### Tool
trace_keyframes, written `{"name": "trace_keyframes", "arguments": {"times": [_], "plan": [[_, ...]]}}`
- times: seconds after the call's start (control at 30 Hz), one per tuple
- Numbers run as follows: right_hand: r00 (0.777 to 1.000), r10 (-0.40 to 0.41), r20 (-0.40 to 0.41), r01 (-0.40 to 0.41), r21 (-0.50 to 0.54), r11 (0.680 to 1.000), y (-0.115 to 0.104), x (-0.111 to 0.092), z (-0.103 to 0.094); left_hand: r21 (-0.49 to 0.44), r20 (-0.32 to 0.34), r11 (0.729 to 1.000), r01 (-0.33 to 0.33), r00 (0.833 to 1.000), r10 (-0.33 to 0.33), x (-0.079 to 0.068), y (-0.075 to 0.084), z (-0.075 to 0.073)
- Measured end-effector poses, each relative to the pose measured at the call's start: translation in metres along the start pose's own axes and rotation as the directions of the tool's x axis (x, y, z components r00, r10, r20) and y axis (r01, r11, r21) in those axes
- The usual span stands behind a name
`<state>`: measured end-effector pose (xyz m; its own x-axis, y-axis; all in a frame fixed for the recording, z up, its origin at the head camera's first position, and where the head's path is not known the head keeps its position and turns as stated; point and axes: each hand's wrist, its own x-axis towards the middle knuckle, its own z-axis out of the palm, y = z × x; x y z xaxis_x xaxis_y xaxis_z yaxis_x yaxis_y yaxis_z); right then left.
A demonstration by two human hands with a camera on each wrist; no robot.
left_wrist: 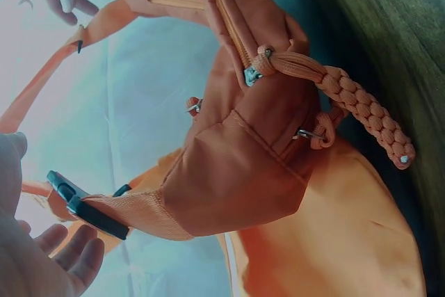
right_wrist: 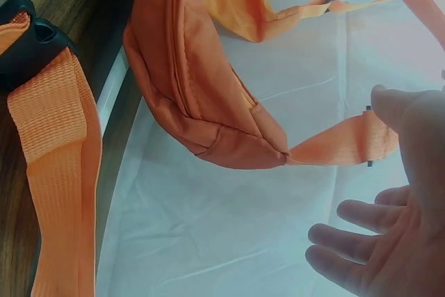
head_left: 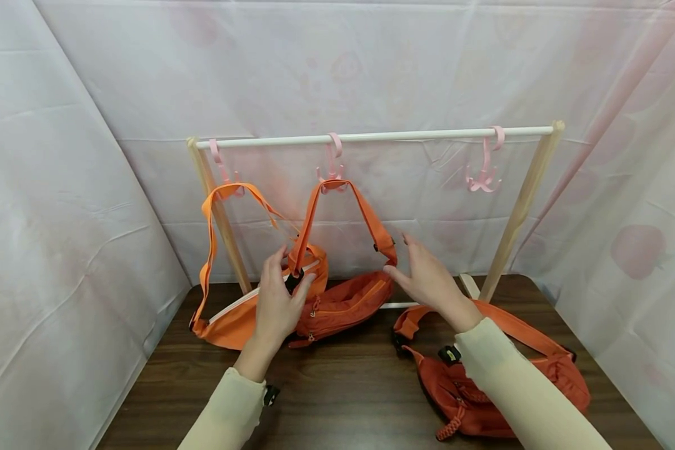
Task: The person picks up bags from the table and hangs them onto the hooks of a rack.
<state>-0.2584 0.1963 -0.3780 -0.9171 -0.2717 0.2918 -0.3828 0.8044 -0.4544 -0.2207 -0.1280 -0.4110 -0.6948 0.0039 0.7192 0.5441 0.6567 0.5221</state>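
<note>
A dark orange waist bag (head_left: pixel 345 304) hangs by its strap from the middle pink hook (head_left: pixel 332 164). Its black buckle (left_wrist: pixel 87 206) and braided zip pull (left_wrist: pixel 365 109) show in the left wrist view. My left hand (head_left: pixel 279 299) is at the bag's left side beside the buckle, fingers spread and loosely bent. On the other side, my right hand (head_left: pixel 427 278) is held with fingers apart, thumb close to the strap (right_wrist: pixel 348 138). Neither hand grips anything. Behind my left hand a lighter orange bag (head_left: pixel 227 328) hangs from the left pink hook (head_left: pixel 219 159).
A second dark orange bag (head_left: pixel 484 400) lies on the brown table (head_left: pixel 337 400) under my right forearm. The rack has a white rail (head_left: pixel 405 135) and wooden posts (head_left: pixel 520 212). A third pink hook (head_left: pixel 485 169) hangs at the right with no bag on it.
</note>
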Motion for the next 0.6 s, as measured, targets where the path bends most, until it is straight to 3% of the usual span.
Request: {"name": "trace_keyframes", "arguments": {"times": [0.6], "plan": [[0.999,0.013,0.034,-0.012,-0.038,0.999,0.011,-0.027,-0.013,0.066,-0.002,0.997,-0.034,0.999,0.034,-0.008,0.006,-0.010]]}}
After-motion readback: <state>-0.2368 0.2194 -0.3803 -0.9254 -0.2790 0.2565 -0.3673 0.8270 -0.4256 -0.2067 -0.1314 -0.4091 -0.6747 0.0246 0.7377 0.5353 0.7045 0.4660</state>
